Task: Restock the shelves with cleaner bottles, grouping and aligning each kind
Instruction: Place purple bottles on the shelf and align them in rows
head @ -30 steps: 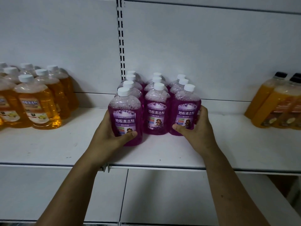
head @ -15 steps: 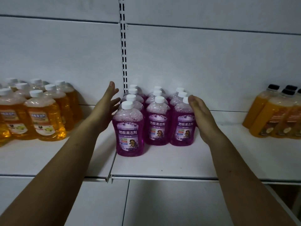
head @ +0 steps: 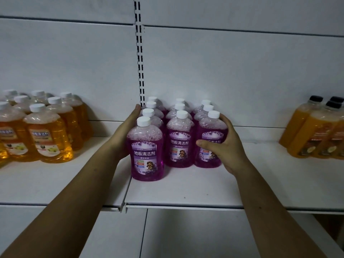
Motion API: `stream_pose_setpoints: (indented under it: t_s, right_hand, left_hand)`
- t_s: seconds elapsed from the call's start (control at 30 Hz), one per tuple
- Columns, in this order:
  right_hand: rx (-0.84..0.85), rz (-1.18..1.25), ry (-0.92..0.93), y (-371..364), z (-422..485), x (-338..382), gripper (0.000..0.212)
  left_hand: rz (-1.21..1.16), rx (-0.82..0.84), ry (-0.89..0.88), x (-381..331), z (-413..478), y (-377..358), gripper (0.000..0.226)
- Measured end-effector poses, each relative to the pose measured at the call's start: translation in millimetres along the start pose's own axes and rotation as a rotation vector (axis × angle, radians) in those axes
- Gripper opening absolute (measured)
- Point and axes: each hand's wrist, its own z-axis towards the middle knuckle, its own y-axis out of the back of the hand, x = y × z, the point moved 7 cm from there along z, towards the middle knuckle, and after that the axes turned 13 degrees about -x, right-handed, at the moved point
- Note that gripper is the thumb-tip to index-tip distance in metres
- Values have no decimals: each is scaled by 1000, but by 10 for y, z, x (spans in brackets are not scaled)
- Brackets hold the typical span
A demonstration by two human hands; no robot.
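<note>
Several purple floor-cleaner bottles (head: 179, 142) with white caps stand in three rows on the white shelf (head: 186, 192). The left row's front bottle (head: 146, 151) sits nearer to me than the other two fronts. My left hand (head: 124, 133) lies flat against the left side of that row, fingers straight and reaching toward the back wall. My right hand (head: 223, 144) wraps the front bottle of the right row (head: 208, 161), thumb across its label, fingers curled round its right side.
A cluster of yellow cleaner bottles (head: 46, 135) with white caps stands at the left of the shelf. Orange bottles (head: 316, 135) with black caps stand at the far right. A slotted upright (head: 140, 62) runs up the back wall. A lower shelf (head: 186, 235) lies beneath.
Both hands came in from beside the purple group and closed against it: the left now presses the left row, the right has taken hold of the right front bottle.
</note>
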Motion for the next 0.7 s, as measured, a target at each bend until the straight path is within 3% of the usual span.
stream_pose_setpoints:
  t_s: [0.27, 0.53, 0.6, 0.7]
  right_hand:
    - [-21, 0, 45, 18, -31, -5, 98]
    - [-41, 60, -59, 0, -33, -79, 95]
    - [-67, 100, -114, 0, -22, -53, 84]
    - [-100, 153, -199, -13, 56, 42, 57]
  left_hand:
    - [-75, -38, 1, 62, 5, 44, 50]
    - [-155, -36, 15, 65, -34, -10, 56]
    - [-101, -52, -34, 17, -32, 26, 54]
    - [-55, -57, -46, 8, 24, 103, 76]
